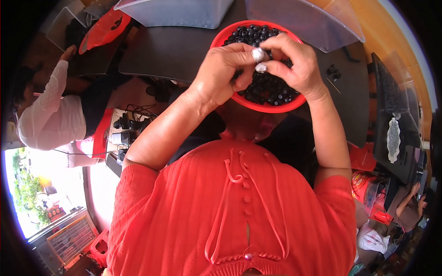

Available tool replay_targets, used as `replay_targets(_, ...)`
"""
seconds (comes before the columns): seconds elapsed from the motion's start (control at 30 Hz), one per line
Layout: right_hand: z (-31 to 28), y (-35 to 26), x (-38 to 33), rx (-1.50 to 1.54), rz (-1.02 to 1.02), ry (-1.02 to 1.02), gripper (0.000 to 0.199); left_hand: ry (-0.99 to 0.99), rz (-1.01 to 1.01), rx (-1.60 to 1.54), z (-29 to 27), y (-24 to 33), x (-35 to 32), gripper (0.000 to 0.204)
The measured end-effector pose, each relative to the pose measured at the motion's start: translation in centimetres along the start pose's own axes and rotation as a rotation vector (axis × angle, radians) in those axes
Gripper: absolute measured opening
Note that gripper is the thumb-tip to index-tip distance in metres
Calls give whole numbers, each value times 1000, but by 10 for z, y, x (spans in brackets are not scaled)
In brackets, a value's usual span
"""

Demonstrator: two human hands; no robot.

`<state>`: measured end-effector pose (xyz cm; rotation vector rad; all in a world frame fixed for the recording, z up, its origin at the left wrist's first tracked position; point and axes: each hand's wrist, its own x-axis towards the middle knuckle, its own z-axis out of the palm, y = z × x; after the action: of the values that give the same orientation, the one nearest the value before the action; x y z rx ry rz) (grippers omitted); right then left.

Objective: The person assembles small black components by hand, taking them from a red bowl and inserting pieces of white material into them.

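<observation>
A round red basin point(262, 108) full of small, round, glossy black pieces point(271, 92) stands at the table's near edge. Above it my hands meet, fingertips close together. My left hand point(225, 66) is closed in a pinch, with a silvery-white wrap on a fingertip. My right hand point(297, 64) pinches opposite it, its thumb tip wrapped the same way. Whatever sits between the fingers is too small and covered to make out; it may be one of the black pieces.
Clear plastic bins point(177, 11) stand behind the basin on the dark table point(159, 50). At right lie a few loose black pieces point(333, 71) and a thin stick point(333, 85). Co-workers sit at left point(50, 110) and far right point(410, 209), with a red basin point(105, 32) near the left one.
</observation>
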<state>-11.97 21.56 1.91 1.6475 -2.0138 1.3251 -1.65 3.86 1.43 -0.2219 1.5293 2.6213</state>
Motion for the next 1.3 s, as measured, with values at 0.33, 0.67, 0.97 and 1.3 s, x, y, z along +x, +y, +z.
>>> replay_targets(0.33,-23,14,-3,-235,90,-228,20,-113,-52,-236,-36,12,-14,29)
replay_targets(0.67,-17,16,-5,-425,40,-317,19,-25,-31,-105,-19,9,-20,25)
replay_targets(0.97,-23,7,0,180,120,-150,28,62,-24,91,3,5,-11,9)
replay_targets(1.3,-18,7,1,164,25,-97,25,82,-8,134,13,-1,-3,19)
